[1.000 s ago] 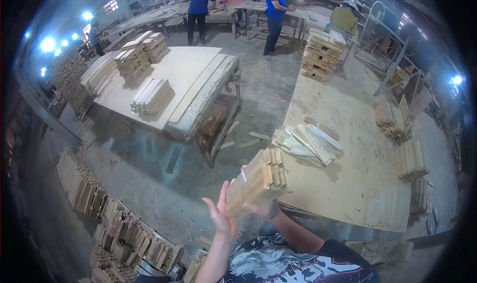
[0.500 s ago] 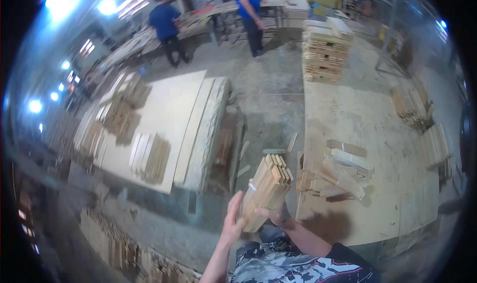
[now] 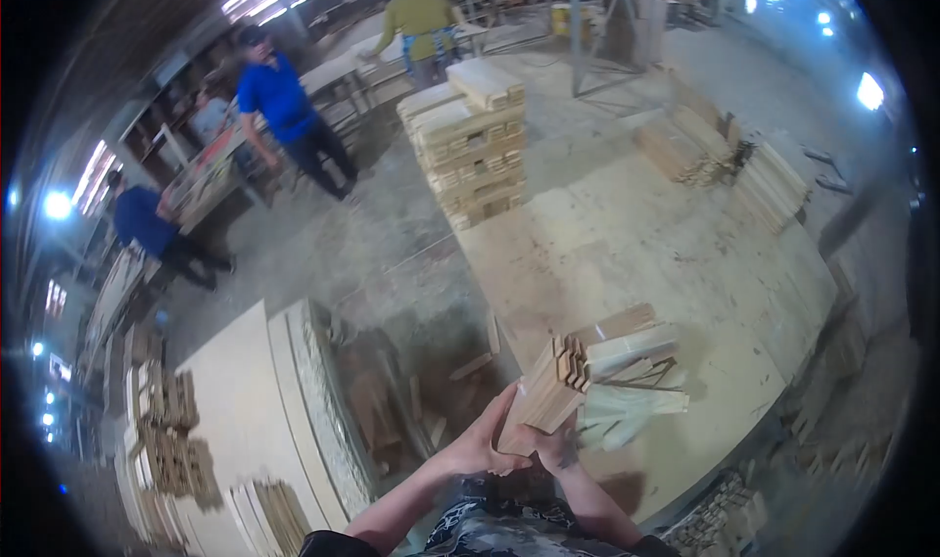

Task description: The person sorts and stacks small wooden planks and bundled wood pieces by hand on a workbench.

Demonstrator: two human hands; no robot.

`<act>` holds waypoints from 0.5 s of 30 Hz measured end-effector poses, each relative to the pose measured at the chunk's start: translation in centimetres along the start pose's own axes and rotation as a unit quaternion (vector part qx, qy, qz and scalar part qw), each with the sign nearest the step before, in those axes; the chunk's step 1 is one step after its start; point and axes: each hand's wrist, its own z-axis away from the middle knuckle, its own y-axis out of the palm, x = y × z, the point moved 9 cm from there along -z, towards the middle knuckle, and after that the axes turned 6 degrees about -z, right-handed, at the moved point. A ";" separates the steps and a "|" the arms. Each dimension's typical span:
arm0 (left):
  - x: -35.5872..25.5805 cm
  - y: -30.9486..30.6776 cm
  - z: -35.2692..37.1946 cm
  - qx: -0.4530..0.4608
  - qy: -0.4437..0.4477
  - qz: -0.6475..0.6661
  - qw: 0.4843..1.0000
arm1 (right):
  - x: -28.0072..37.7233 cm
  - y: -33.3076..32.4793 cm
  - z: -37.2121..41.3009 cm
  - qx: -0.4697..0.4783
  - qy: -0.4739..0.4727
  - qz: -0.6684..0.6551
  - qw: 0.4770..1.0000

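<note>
I hold a bundle of wooden strips (image 3: pixel 550 393) tilted in front of me, with its stepped ends pointing up and away. My left hand (image 3: pixel 487 441) is closed against its left side and lower end. Around the lower right side is my right hand (image 3: pixel 556 449), its fingers partly hidden by the wood. Just beyond the bundle, loose wooden strips (image 3: pixel 636 347) lie in a pile on a broad pale board surface (image 3: pixel 725 302).
A tall stack of wooden pieces (image 3: pixel 475 156) stands at the board's far left corner. More wood bundles (image 3: pixel 769 185) lie far right. On the left is a sheet-topped stack (image 3: pixel 235 381) carrying bundles. A person in blue (image 3: pixel 279 97) and others stand behind.
My view has swung to the right, and the bundle is now nearer the pile of loose strips. My left hand, earlier with fingers stretched away from the wood, has closed on it.
</note>
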 end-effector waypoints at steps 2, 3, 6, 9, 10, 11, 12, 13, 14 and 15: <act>0.0 -4.0 -2.2 0.036 0.043 -0.024 0.998 | 0.2 2.1 -3.0 -0.022 -0.044 -0.004 0.999; -0.2 -6.4 -3.2 0.051 0.055 -0.033 0.997 | -0.2 3.4 -4.8 -0.032 -0.064 -0.007 0.997; -1.0 -14.2 -4.4 0.088 0.071 -0.083 0.990 | -0.4 8.2 -9.6 -0.042 -0.083 -0.046 0.995; -4.1 -22.8 -6.6 0.124 0.099 -0.230 0.960 | 4.7 12.6 -15.2 -0.007 -0.161 -0.034 0.986; -6.1 -25.1 -7.3 0.145 0.096 -0.244 0.954 | 7.1 14.1 -16.6 0.003 -0.199 -0.040 0.979; -7.3 -27.2 -8.1 0.156 0.110 -0.277 0.942 | 8.6 15.1 -17.7 0.013 -0.236 -0.046 0.971; -8.5 -29.2 -9.0 0.166 0.123 -0.310 0.928 | 9.1 15.9 -18.9 0.024 -0.244 -0.028 0.969; -9.5 -30.9 -10.1 0.182 0.112 -0.353 0.911 | 9.5 16.6 -20.1 0.035 -0.253 -0.010 0.967; -10.6 -32.6 -11.3 0.197 0.100 -0.395 0.892 | 9.8 17.3 -21.3 0.047 -0.262 0.008 0.964; -11.5 -34.2 -12.6 0.210 0.088 -0.437 0.870 | 10.4 17.7 -22.4 0.033 -0.283 0.012 0.959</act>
